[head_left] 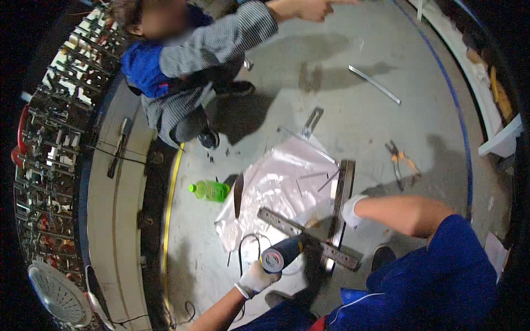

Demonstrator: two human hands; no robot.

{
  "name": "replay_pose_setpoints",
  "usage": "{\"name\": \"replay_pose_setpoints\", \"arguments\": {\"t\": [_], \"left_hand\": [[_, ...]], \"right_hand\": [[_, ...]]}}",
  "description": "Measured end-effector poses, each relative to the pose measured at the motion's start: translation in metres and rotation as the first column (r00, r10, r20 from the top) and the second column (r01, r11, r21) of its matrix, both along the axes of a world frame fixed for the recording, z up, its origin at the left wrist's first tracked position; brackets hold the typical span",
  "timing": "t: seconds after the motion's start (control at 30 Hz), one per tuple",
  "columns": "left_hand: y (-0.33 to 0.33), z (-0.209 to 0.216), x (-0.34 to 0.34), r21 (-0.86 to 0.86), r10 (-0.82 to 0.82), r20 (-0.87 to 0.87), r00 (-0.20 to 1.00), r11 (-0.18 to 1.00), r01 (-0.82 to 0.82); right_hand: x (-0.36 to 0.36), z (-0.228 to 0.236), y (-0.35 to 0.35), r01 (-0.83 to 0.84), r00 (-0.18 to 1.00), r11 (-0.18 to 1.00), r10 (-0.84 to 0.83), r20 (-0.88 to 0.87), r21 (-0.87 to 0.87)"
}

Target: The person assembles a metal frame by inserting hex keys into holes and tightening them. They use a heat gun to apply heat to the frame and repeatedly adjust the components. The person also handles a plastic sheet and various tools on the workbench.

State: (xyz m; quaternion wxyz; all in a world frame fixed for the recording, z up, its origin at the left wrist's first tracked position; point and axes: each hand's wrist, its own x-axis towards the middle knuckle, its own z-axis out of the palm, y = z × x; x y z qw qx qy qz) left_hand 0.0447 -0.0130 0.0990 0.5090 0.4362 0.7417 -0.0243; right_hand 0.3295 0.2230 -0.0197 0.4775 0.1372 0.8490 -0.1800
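Note:
My left hand (pixel 258 277), in a white glove, is closed round a corded angle grinder (pixel 281 254) with a dark cylindrical body. Its front end meets a slotted steel bar (pixel 281 222); the disc cannot be made out. That bar lies crosswise over a longer steel bar (pixel 343 190), forming a cross. My right hand (pixel 353 211), also gloved, grips the longer bar at its right side, with its fingertips hidden. Beneath the bars spreads a shiny plastic sheet (pixel 259 187) with thin metal rods on it.
Orange-handled pliers (pixel 402 161) lie on the floor to the right, a metal strip (pixel 375 84) farther off. A green bottle (pixel 210 190) lies at left. Another person (pixel 182 71) squats at the far left, arm outstretched. A rack of metal parts (pixel 55 138) lines the left side.

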Motion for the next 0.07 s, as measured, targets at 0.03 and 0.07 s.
{"name": "replay_pose_setpoints", "arguments": {"t": [0.03, 0.07], "left_hand": [[0.005, 0.013, 0.003, -0.007, -0.063, -0.041, 0.997, 0.998, 0.063], [-0.03, 0.006, -0.013, 0.299, -0.071, 0.054, 0.996, 0.953, 0.052]], "right_hand": [[0.003, -0.001, 0.008, -0.012, 1.0, 0.998, 0.011, -0.02, -0.054], [-0.012, 0.015, 0.018, -0.043, 0.997, 0.999, 0.041, -0.067, -0.018]]}}
